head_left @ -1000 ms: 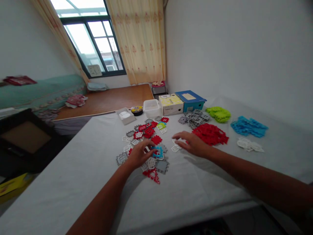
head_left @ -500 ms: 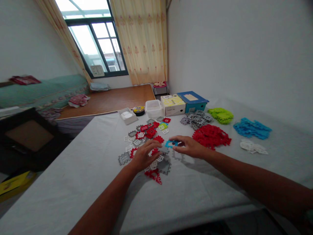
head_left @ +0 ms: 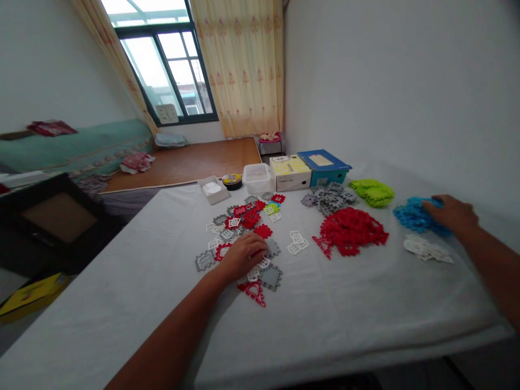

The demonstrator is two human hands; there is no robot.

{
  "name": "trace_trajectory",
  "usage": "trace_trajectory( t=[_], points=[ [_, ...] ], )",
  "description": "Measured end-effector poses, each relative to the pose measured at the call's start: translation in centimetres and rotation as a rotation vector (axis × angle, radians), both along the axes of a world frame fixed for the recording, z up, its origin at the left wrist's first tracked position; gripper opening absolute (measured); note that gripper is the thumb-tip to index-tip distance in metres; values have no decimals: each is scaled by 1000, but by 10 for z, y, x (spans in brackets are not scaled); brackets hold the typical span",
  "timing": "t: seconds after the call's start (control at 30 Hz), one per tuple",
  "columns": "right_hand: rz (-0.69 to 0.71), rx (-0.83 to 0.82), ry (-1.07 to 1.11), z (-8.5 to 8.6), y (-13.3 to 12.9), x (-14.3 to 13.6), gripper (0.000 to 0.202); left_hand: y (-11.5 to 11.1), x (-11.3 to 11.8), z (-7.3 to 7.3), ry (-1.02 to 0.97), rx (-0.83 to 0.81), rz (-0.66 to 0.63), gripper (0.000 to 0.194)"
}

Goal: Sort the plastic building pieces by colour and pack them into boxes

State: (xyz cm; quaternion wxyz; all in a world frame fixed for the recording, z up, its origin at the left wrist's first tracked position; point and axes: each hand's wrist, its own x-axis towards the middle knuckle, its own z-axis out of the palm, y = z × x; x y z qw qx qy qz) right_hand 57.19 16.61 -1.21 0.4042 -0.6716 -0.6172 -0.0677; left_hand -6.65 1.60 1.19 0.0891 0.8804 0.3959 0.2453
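My left hand (head_left: 242,256) rests over a mixed pile of flat toothed plastic building pieces, its fingers curled down and drawn together; what lies under the fingertips is hidden. Around it are red pieces (head_left: 263,231), grey pieces (head_left: 271,277) and white lattice pieces (head_left: 226,234). Far to the right, my right hand (head_left: 454,213) is at the heap of blue pieces (head_left: 412,215), with a blue piece showing between thumb and finger. Just below that hand lies a small heap of white pieces (head_left: 426,249).
Sorted heaps of red (head_left: 353,230), grey (head_left: 331,199) and lime-green pieces (head_left: 371,192) lie right of centre. A few white lattice pieces (head_left: 298,242) lie apart. Along the back stand a clear tub (head_left: 257,179), a yellow-white box (head_left: 290,174), a blue box (head_left: 325,168) and a white tray (head_left: 213,190).
My right hand has carried a blue piece from beside the mixed pile rightward to the blue heap. My left hand has stayed over the pile, its fingers now closer together.
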Motion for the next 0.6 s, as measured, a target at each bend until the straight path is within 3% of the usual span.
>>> trace_trajectory(
  t=[0.1,0.17,0.23,0.3,0.43,0.5,0.6],
  points=[
    [-252,-24,-5,2,5,-17,42,5,-7,-1,30,25,85,20],
    [-189,-12,-116,14,7,-57,47,8,-13,-3,35,28,127,22],
    [5,27,-231,29,6,-115,51,11,-18,-6,41,17,148,25],
    [283,27,-300,40,-1,-184,52,13,-22,-8,57,-3,154,25],
    [809,-86,-300,40,-21,-322,44,12,-26,-7,102,-30,178,24],
    [972,-140,-303,33,-25,-379,42,10,-28,-4,139,-10,209,27],
    [1057,-176,-331,25,-18,-446,41,8,-33,-1,194,38,273,29]
  ],
)
